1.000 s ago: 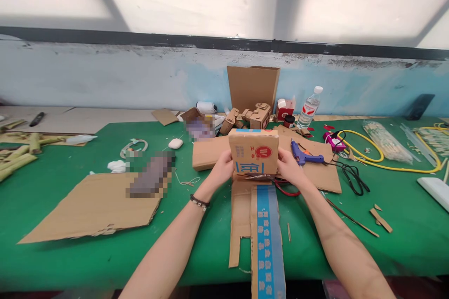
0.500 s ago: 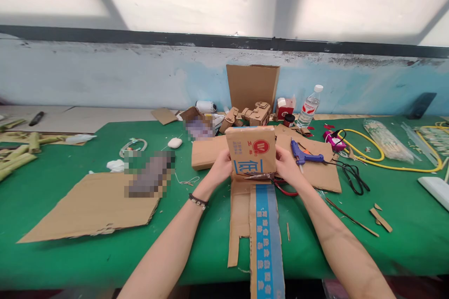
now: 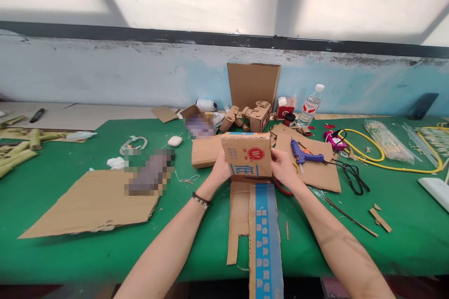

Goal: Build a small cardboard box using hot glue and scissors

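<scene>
Cardboard flap (image 3: 246,155), printed red and blue, stands folded up between both hands: left hand (image 3: 220,170) and right hand (image 3: 282,168) clamp its side edges, fingers closed. Uneven squeezing could crease it crookedly, or tear it from the taped strip (image 3: 264,229) just below.

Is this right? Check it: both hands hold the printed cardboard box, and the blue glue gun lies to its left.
Not quite. The head view shows both hands, left hand and right hand, holding the printed cardboard box, but the blue glue gun lies to its right.
</scene>
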`<state>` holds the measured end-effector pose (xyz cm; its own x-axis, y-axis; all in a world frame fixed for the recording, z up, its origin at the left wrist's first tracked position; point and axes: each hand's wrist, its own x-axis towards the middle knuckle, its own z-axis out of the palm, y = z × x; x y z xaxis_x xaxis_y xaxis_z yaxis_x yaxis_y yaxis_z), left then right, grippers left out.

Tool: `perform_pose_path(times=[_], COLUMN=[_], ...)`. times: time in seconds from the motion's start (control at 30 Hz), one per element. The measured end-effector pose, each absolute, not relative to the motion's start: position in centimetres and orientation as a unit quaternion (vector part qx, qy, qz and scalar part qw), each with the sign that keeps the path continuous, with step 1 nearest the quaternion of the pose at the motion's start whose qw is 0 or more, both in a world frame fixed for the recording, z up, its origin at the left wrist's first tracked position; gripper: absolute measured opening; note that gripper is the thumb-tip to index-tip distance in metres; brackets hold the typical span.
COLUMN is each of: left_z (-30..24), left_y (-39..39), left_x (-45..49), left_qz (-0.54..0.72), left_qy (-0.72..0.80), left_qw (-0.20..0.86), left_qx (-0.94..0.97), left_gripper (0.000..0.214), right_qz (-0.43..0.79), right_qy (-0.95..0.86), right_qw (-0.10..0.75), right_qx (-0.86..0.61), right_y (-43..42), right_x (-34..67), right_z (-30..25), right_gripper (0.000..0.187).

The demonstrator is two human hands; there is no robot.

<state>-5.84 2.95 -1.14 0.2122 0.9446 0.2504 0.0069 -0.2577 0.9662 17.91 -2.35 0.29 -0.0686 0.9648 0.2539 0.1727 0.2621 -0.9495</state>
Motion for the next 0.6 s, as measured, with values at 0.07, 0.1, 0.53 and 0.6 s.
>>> perform_pose_path(times=[0.07, 0.1, 0.53, 0.6], left_z=[-0.8, -0.5, -0.3, -1.1], left_y=[2.9, 2.9, 2.3, 2.4], left_x=[-5.9, -5.9, -5.8, -5.6], left_qz=[0.485, 0.474, 0.477, 0.486], left_qy=[0.380, 0.374, 0.326, 0.339], left_qw=[0.482, 0.490, 0.524, 0.532], left_qx=[0.623, 0.629, 0.626, 0.604], left_gripper=[0.070, 0.073, 0.071, 0.074], right_qz=[0.399, 0.404, 0.394, 0.384], right_qy=[-0.621, -0.625, -0.652, -0.651], right_qw=[0.492, 0.487, 0.470, 0.471], right_qx=[-0.460, -0.458, -0.447, -0.455], right_y=[-2.1, -2.0, -3.4, -3.6], right_x=[18.4, 18.6, 18.2, 18.0], right_z=[0.4, 0.4, 1.7, 1.5], right_gripper=[0.036, 0.037, 0.031, 0.030])
